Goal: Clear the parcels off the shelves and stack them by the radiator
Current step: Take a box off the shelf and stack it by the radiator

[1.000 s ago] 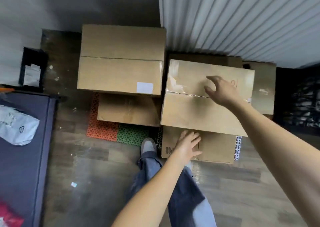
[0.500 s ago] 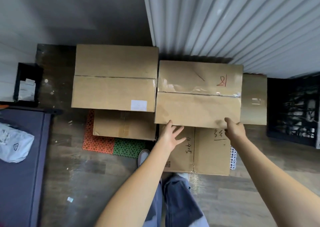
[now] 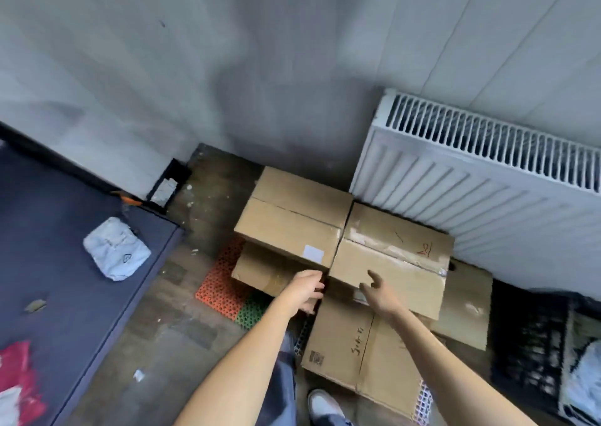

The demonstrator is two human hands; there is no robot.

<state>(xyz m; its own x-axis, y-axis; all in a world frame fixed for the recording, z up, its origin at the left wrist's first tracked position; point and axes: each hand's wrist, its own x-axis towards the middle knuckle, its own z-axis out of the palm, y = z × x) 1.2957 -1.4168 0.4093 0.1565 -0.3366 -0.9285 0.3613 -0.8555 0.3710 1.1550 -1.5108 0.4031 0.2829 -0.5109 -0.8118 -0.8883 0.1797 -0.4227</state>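
Cardboard parcels are stacked on the floor in front of a white radiator. The right top box, marked in red, sits on a larger box with handwriting. Beside it, the left top box with a white label lies on another box. My left hand hangs at the gap between the two stacks, fingers loosely curled and holding nothing. My right hand hovers over the near left corner of the red-marked box, fingers relaxed, empty.
A dark blue surface on the left carries a white poly-bag parcel and a red-and-white bag. Orange and green floor mats lie under the left stack. A black crate stands at right. My shoe is near the boxes.
Both hands have come off the red-marked box's near edge and drawn together near its left corner. The camera has tilted up and turned, bringing the radiator's top and wall into sight.
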